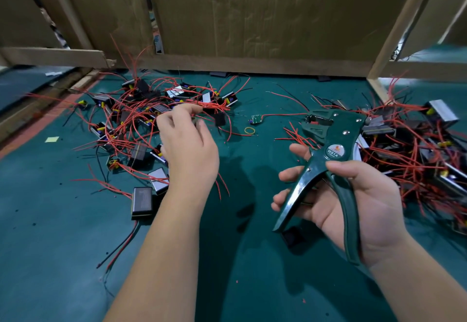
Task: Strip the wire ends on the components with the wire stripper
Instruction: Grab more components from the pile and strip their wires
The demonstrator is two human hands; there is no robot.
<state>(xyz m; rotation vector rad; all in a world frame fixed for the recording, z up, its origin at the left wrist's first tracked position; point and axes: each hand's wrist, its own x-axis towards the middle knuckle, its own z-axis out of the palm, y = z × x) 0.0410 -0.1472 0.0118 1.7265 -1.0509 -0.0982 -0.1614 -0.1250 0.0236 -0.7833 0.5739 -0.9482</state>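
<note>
Teal-green over the whole bench [63,245], with brown cardboard [252,18] standing along the far edge. Grips the dark green wire stripper [336,149] in the right hand [353,202]: thumb laid over the upper handle, fingers curled round the lower one, handles spread apart, head pointing up and away, just beside the right heap of components [417,144] with its tangle of red wires. Holds the left hand [189,144] above the near edge of the left heap of components [141,119], fingers bent, thumb and forefinger close together at the red wires; too blurred to tell whether pinching one or merely touching. Between the two heaps, flat on the bench: a small green circuit board [255,119] with a red wire, and near it a yellow rubber band [249,130]. Nearer, left of the left forearm, a black cased component [142,201] with red and black leads trailing toward the viewer.
</note>
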